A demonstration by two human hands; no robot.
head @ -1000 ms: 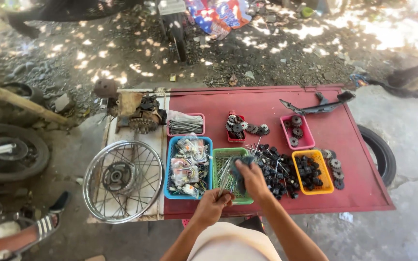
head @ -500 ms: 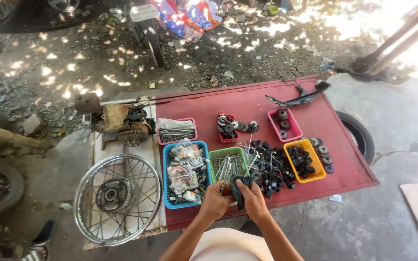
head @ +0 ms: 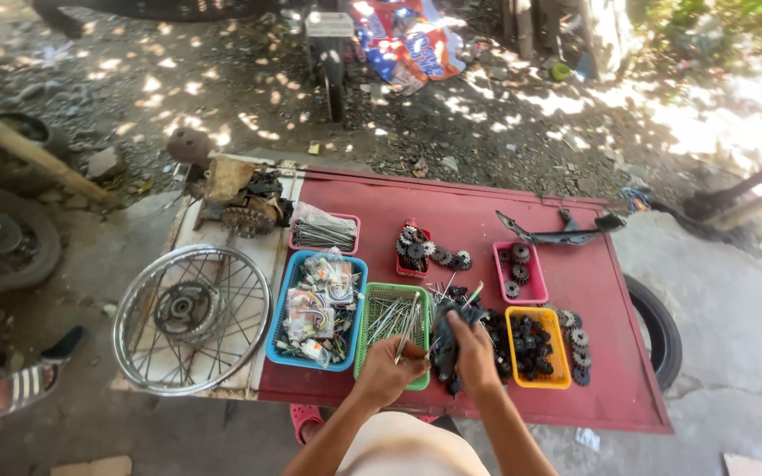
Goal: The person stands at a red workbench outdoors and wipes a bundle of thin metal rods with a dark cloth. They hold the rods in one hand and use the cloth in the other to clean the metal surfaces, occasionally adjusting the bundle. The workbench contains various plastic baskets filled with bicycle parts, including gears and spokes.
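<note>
Outdoor setup, no walls or anything. Ground is packed dirt and gravel up top with dappled sunlight coming through leaves, turning to grey concrete on the right and near side. Far right corner is blown out by strong sun. The workbench is a flat red metal panel lying low, with an old tyre poking out under its right edge. A pale board butts against its left edge. Another tyre sits far left, a wooden pole slanting above it.
</note>
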